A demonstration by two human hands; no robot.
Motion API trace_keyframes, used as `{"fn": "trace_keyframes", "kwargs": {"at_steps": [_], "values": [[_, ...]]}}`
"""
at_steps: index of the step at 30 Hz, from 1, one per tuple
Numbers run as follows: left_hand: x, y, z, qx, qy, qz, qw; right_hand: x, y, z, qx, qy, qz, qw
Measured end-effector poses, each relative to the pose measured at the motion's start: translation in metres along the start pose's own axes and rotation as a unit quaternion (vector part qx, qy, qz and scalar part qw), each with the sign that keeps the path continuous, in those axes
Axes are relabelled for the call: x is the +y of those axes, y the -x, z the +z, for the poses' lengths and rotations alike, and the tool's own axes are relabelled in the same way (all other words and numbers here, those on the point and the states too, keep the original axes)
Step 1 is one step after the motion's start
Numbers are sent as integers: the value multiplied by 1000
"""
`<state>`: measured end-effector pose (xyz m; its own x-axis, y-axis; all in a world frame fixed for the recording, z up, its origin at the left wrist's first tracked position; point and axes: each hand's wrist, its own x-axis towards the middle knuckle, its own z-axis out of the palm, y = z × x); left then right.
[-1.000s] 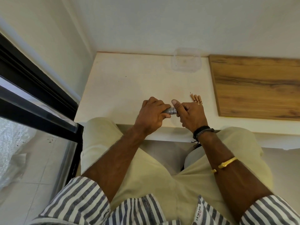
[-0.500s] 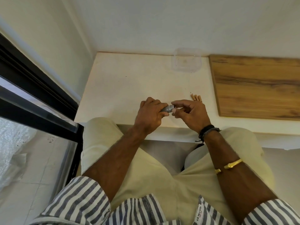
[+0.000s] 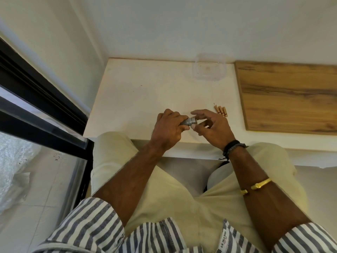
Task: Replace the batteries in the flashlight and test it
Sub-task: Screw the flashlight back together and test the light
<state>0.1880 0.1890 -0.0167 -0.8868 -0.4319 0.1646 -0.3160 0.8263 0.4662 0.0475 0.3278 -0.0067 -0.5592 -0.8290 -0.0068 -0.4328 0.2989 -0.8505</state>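
Your left hand (image 3: 168, 129) is clenched around the silver flashlight (image 3: 189, 122), fingers wrapped over the barrel so that only its ridged end pokes out toward 3 o'clock. Your right hand (image 3: 214, 126) sits at that exposed end with its fingers (image 3: 197, 112) spread and loosely curved, gripping nothing. The thumb tip lies just beside the metal rim, and you cannot tell from here whether it touches. Both hands hover above the near edge of the white tabletop (image 3: 145, 92), so the flashlight is off the surface, held between them. At about 1 o'clock from your right hand, near it, a short row of tan batteries (image 3: 221, 111) lies side by side on the tabletop, touching one another, each with a dark red band toward one end. Further out at 12 o'clock, against the wall, a clear plastic container (image 3: 209, 71) stands on the tabletop. At 2 to 3 o'clock a wooden board (image 3: 288, 95) lies flat, its left edge just beside the batteries. Down at 5 o'clock your right wrist carries a black wristband (image 3: 233, 146), and further along that forearm there is a gold bangle (image 3: 259, 185). Below the hands, at 6 o'clock, are your pale trousers (image 3: 164, 189) and the rolled cuffs of your striped shirt (image 3: 91, 221). Off at 9 o'clock a black window frame (image 3: 36, 99) runs diagonally along the wall.
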Motion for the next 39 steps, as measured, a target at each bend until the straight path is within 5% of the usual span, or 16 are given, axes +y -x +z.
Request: {"fn": "trace_keyframes", "kwargs": {"at_steps": [12, 21, 31, 39], "values": [[-1, 2, 1, -14, -9, 21, 1000, -6, 4, 8, 31, 94, 48, 994], [-3, 2, -1, -13, -10, -2, 1000, 2, 1, 5, 9, 31, -10, 999], [2, 3, -2, -11, -8, 19, 1000, -4, 4, 6, 24, 79, 58, 995], [1, 1, -2, -13, -14, -2, 1000, 2, 1, 2, 7, 41, -7, 999]]}}
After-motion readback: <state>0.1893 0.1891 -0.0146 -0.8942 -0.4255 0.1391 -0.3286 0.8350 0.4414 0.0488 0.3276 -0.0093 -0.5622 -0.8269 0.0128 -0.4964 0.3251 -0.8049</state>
